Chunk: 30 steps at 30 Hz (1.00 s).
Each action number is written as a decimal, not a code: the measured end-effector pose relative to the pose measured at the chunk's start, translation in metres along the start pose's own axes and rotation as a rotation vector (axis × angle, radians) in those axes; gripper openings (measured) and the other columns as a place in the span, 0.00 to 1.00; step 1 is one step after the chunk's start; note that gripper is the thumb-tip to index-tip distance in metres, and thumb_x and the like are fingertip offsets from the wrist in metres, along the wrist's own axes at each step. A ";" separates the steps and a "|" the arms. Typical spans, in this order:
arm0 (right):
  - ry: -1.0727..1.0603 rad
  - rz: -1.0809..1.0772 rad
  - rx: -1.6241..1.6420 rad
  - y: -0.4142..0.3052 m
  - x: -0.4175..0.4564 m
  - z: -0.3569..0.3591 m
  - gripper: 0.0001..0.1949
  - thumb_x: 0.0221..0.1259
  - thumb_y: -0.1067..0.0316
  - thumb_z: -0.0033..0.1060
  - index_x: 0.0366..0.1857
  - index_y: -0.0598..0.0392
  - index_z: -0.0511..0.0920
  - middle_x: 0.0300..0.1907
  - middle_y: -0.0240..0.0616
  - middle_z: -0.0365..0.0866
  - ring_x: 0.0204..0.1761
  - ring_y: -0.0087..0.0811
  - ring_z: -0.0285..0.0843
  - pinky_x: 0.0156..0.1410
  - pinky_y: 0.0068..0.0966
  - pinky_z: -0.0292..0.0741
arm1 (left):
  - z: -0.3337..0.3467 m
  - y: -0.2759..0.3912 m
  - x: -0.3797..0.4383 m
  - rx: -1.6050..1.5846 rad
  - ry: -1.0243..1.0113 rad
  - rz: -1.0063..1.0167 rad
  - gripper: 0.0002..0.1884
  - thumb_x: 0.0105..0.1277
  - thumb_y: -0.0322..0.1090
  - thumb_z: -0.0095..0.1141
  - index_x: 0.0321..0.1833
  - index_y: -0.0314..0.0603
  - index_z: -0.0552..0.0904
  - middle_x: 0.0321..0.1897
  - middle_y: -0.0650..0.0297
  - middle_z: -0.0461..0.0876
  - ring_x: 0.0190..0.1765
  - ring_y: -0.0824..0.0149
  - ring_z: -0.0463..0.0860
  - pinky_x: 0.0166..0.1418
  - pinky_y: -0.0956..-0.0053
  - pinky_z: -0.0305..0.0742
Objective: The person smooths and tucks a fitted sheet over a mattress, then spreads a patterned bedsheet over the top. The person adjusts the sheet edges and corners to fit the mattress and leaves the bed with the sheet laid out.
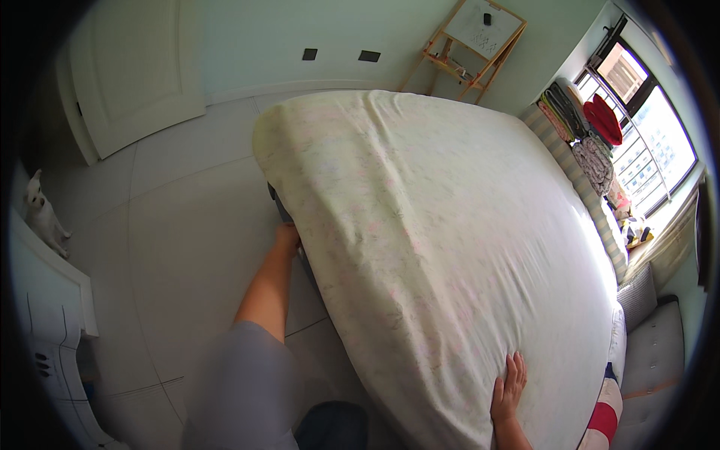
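A pale floral fitted sheet (416,225) covers the mattress of a bed, with long creases running across its top. My left hand (288,236) is at the near side edge of the mattress, against the sheet's lower border; its fingers are tucked out of sight there, so their grip is not visible. The dark bed frame (310,275) shows just beneath that edge. Flat on top of the sheet, at the lower right, rests my right hand (511,388), fingers extended and holding nothing.
Folded bedding (568,118) is piled by the window. A grey padded headboard (655,360) and a grey pillow (638,295) are at right. A wooden easel (478,34) stands beyond the bed. A white dog (45,219) sits on the tiled floor near the door (132,67).
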State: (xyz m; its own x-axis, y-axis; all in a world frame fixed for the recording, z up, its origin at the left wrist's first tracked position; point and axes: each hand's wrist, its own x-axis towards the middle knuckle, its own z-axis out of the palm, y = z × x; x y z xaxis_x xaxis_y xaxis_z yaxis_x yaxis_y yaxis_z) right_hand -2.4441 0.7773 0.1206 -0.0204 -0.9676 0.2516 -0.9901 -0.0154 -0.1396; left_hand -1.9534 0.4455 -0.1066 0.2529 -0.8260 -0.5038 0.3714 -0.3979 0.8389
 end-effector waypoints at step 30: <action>-0.030 0.014 0.015 0.009 -0.001 0.000 0.27 0.61 0.58 0.41 0.65 0.59 0.66 0.71 0.50 0.58 0.74 0.50 0.49 0.77 0.42 0.44 | -0.144 0.158 -0.216 -0.097 0.456 0.864 0.13 0.72 0.38 0.50 0.49 0.34 0.78 0.40 0.59 0.82 0.39 0.66 0.83 0.45 0.71 0.79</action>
State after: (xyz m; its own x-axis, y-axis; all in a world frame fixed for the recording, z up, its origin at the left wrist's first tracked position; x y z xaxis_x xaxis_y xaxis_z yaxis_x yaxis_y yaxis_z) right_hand -2.4533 0.7781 0.1194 -0.0300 -0.9750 0.2203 -0.9876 -0.0051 -0.1571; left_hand -1.8201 0.6184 0.1054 0.7855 -0.5757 0.2273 -0.0377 0.3221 0.9459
